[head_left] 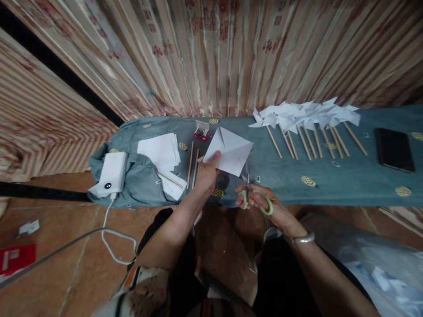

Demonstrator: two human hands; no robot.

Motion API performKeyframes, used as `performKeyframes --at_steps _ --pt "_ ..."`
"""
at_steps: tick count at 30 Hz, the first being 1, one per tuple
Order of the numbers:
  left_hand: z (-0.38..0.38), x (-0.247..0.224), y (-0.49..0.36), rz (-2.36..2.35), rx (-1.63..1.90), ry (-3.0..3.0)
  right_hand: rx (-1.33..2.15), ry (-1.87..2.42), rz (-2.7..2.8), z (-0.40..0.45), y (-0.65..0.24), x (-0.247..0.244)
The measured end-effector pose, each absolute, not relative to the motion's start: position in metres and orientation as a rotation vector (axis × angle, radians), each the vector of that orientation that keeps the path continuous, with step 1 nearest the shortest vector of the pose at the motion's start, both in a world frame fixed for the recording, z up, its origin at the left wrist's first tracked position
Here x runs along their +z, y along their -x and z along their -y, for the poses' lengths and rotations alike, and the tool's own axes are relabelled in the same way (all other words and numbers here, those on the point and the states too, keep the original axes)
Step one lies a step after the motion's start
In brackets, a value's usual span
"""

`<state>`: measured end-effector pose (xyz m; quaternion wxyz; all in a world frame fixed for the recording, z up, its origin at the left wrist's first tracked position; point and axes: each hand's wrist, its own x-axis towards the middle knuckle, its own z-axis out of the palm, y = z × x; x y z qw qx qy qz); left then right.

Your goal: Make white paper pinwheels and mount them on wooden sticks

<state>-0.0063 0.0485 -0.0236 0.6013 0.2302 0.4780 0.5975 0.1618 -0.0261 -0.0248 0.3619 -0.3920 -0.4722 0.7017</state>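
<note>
My left hand (pixel 208 174) grips a square of white paper (pixel 233 152) by its near left corner, thumb on top. The sheet carries diagonal crease lines, and a slit shows near its far corner. In my right hand (pixel 264 200) is a pair of scissors (pixel 267 205) with pale green handles. Their blades point away from me, close to the paper's near right corner; whether they touch it I cannot tell. Left of the paper lie thin wooden sticks (pixel 191 165) and a small red box (pixel 201 132) of metal pins, its lid up.
Several white paper pinwheels (pixel 307 115) on sticks lie in a row at the back right. A dark phone (pixel 394 149) is at the far right. Loose white paper (pixel 160 149) and a white power bank (pixel 112 174) with a cable sit left. A curtain (pixel 218 57) hangs behind.
</note>
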Motion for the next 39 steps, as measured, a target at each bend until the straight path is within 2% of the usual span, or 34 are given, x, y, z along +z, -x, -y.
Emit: performKeyframes --at_steps 39 --pt "-0.0484 -0.0322 0.0003 -1.045 1.435 -0.646 1.807 1.098 1.317 0.0254 -0.1609 -0.0277"
